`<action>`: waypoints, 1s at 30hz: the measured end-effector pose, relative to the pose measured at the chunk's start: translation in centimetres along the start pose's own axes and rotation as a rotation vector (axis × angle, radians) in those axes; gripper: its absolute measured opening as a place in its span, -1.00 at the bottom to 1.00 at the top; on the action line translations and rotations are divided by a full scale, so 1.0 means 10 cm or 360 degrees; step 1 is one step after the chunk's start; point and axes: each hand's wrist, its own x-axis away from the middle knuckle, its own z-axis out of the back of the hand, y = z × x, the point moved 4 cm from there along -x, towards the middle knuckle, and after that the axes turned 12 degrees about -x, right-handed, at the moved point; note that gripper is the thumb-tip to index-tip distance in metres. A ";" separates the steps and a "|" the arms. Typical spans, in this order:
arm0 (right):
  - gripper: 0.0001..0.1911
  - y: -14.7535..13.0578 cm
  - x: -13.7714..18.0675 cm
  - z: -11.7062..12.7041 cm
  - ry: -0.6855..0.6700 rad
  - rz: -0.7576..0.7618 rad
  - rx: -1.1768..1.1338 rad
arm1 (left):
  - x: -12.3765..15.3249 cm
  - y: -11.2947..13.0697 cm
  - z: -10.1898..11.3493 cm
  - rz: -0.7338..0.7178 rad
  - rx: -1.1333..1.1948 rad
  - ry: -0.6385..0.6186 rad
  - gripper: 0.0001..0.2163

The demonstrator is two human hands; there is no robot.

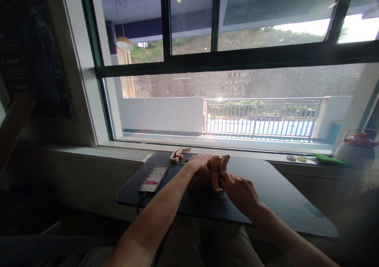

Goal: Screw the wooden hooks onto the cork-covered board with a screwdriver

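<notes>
A brown wooden assembly with curved side pieces point(217, 183) stands on the dark tabletop in front of me. My left hand point(200, 163) is closed over its upper left part, and the fingertips are partly hidden behind the wood. On its right side my right hand point(240, 188) is closed in a pinch, with the fingertips close against the curved piece. A thin dark tool point(218, 173) runs from those fingertips to the wood; its exact kind is too small to make out. Beyond my left hand lie loose curved wooden pieces point(177, 155) and several small metal parts point(182, 163).
A phone point(154, 181) with a cable lies on the left of the black table point(266, 196). A radiator cover point(115, 156) adjoins the table's left side. On the sill at right are tape rolls point(291, 157), a green item point(327, 160) and a white kettle-like vessel point(355, 152).
</notes>
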 end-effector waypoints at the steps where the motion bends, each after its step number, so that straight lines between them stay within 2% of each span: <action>1: -0.88 0.03 0.00 -0.01 0.0012 -0.0060 -0.0025 | 0.01 0.00 0.01 0.0001 -0.0001 -0.0002 -0.27; 4: -0.82 0.14 0.01 -0.02 0.0038 -0.0231 -0.0084 | 0.02 0.02 0.02 0.0001 -0.0008 -0.0003 -0.27; 7: -0.79 0.20 0.01 -0.02 0.0036 -0.0294 -0.0113 | 0.03 0.02 0.03 0.0005 -0.0019 0.0001 -0.29; 13: -0.89 0.04 -0.03 0.04 -0.0029 -0.0080 -0.0056 | 0.04 0.02 0.02 0.0005 -0.0027 0.0007 -0.31; 18: -0.81 -0.06 -0.08 0.05 -0.0086 0.0007 -0.0010 | 0.01 0.00 0.00 0.0015 -0.0014 0.0014 -0.29; 22: -0.87 0.00 -0.07 0.00 -0.0072 -0.0105 -0.0058 | 0.02 0.01 0.01 0.0012 -0.0005 0.0030 -0.28; 27: -0.77 0.19 -0.03 -0.07 -0.0053 -0.0344 -0.0150 | 0.04 0.03 0.02 0.0008 -0.0004 0.0050 -0.31; 30: -0.74 0.23 -0.03 -0.08 -0.0071 -0.0393 -0.0180 | 0.04 0.03 0.03 0.0005 -0.0014 0.0053 -0.31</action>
